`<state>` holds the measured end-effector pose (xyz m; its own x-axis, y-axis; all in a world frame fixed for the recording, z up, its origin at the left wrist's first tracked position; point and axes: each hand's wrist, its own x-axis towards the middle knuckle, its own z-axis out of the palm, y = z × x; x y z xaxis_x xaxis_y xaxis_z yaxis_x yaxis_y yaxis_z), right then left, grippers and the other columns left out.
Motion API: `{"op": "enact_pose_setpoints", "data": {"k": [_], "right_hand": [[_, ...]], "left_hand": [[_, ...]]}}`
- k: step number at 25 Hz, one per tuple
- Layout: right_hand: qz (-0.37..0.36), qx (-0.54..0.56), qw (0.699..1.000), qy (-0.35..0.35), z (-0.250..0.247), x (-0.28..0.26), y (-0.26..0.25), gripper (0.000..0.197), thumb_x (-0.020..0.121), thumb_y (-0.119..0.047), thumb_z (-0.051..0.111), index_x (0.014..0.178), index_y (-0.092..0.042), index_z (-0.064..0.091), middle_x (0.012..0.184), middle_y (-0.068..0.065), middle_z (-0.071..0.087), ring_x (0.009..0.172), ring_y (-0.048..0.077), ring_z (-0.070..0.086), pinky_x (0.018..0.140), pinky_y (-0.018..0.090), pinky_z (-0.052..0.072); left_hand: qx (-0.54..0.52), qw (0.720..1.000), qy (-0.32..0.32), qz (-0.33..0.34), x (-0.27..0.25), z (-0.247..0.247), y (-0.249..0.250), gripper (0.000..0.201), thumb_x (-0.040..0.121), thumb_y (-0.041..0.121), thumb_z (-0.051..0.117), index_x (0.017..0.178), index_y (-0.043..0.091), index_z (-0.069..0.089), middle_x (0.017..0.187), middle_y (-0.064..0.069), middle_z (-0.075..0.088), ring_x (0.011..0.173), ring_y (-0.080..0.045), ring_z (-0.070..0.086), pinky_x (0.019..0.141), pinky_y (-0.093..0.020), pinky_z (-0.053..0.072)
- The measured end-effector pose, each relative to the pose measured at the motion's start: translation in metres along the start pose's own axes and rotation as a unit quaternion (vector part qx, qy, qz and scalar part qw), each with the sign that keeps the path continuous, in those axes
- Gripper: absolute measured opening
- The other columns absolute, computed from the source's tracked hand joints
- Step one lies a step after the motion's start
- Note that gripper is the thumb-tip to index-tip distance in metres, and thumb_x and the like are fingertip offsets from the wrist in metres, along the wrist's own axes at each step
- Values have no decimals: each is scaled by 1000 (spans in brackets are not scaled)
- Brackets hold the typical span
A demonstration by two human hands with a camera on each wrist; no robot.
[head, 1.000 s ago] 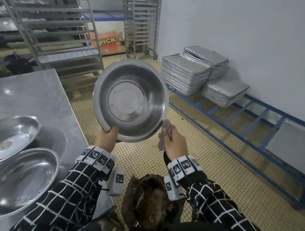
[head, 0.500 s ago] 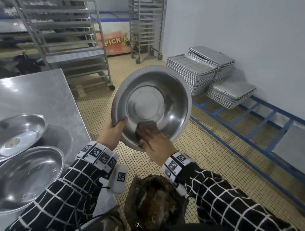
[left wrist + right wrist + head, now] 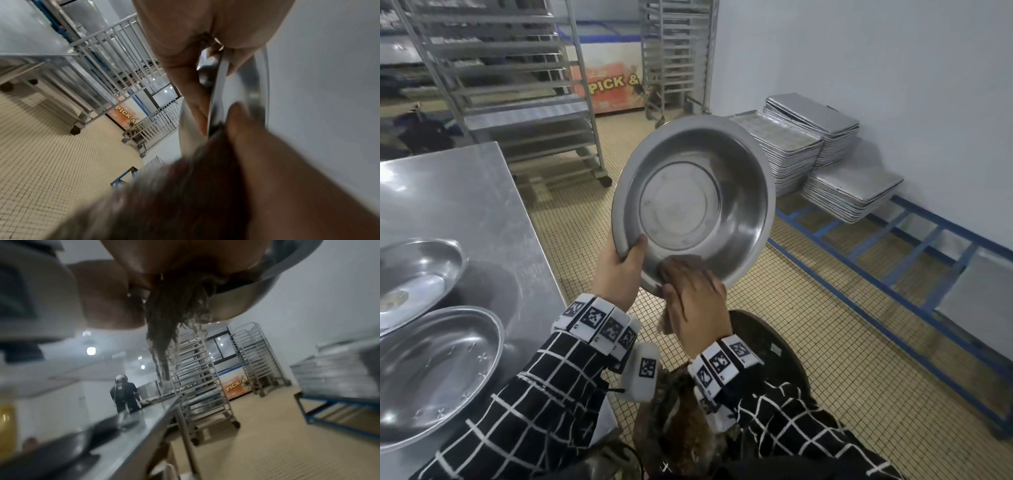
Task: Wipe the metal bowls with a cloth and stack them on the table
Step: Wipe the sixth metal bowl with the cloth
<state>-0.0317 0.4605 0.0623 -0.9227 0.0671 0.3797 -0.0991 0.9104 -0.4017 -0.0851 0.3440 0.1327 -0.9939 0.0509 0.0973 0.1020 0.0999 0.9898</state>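
A large round metal bowl (image 3: 693,202) is held up over the floor, tilted with its inside toward me. My left hand (image 3: 625,260) grips its lower left rim, thumb inside; the left wrist view shows that rim (image 3: 218,97) edge-on between thumb and fingers. My right hand (image 3: 691,298) holds a brown cloth (image 3: 681,265) and presses it against the bowl's lower inner wall. The cloth's frayed tail (image 3: 162,337) hangs below the palm, beside the bowl's underside (image 3: 236,301). Two more metal bowls (image 3: 414,274) (image 3: 431,373) lie side by side on the steel table (image 3: 465,192).
Stacks of metal trays (image 3: 791,154) sit on a low blue frame (image 3: 893,274) along the right wall. Wheeled tray racks (image 3: 517,85) stand behind the table. A dark round container (image 3: 767,346) is on the floor below my hands. Another person (image 3: 125,395) stands far off.
My right hand has gone from beside the rim into the bowl with the cloth, then slid down toward the lower left wall. The bowl has shifted right in view, its rim still in my left hand.
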Motion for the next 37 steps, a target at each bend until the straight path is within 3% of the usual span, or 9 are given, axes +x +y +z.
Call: {"op": "enact_pose_setpoints", "data": {"k": [4,8,10,13,18,23,28,33,37], "right_hand": [[95,-124,988,16,-5,-5,57,54,99,-46,14,146,-25,30,159,-1,8,146,19,-10,118,48,2],[136,-4,988,75,-21,20,87,56,102,-38,20,152,-21,0,159,-1,-16,147,23,-2,115,47,26],[185,109,971,109,-38,35,89,61,100,-39,33,152,-23,4,158,-1,11,131,22,40,92,36,51],[250,208,939,113,-62,49,90,50,94,-40,51,137,-19,38,101,-9,57,83,8,59,59,11,41],[288,251,917,116,-55,43,87,26,90,-21,63,111,-13,52,93,-2,61,87,17,63,74,30,53],[352,343,841,227,-39,31,54,16,92,-16,57,102,-17,45,86,-10,56,82,15,63,75,32,56],[371,430,780,263,-32,20,29,18,95,-23,55,105,-28,41,94,2,63,79,20,68,70,38,59],[335,337,867,152,-33,9,37,30,98,-35,43,117,-13,51,87,-10,60,75,3,61,58,13,47],[261,265,909,190,-34,-6,35,36,97,-34,45,130,-20,51,104,-6,67,95,10,65,80,27,56]], "left_hand": [[-17,999,-22,-43,-7,-5,-1,5,96,21,51,93,23,55,85,4,61,79,-11,59,65,-21,46],[-10,994,-37,-100,-5,-10,-13,6,94,20,52,92,16,55,87,-13,65,74,-27,64,61,-34,55],[-7,990,-51,-130,-1,-14,-17,5,94,19,52,94,15,56,90,-16,66,76,-30,66,66,-40,57],[15,985,-95,-143,9,-26,-19,19,93,19,53,108,8,56,94,-18,67,79,-35,68,72,-48,57],[46,995,-43,-78,15,-36,-24,27,89,21,60,114,13,57,97,-9,68,79,-22,69,72,-39,58],[54,998,-6,-9,7,-23,-29,74,80,40,70,139,25,28,125,7,50,99,-8,59,85,-33,51],[-17,995,-96,-24,-7,-9,-29,44,78,38,71,115,17,58,107,0,68,100,-14,66,87,-35,55],[-44,995,-66,-60,-10,-13,-24,16,90,8,56,82,22,53,87,-4,61,86,-26,61,82,-46,54],[17,999,-10,-30,6,-23,-19,13,90,5,51,79,12,53,73,-4,54,68,-22,52,65,-38,49]]}}
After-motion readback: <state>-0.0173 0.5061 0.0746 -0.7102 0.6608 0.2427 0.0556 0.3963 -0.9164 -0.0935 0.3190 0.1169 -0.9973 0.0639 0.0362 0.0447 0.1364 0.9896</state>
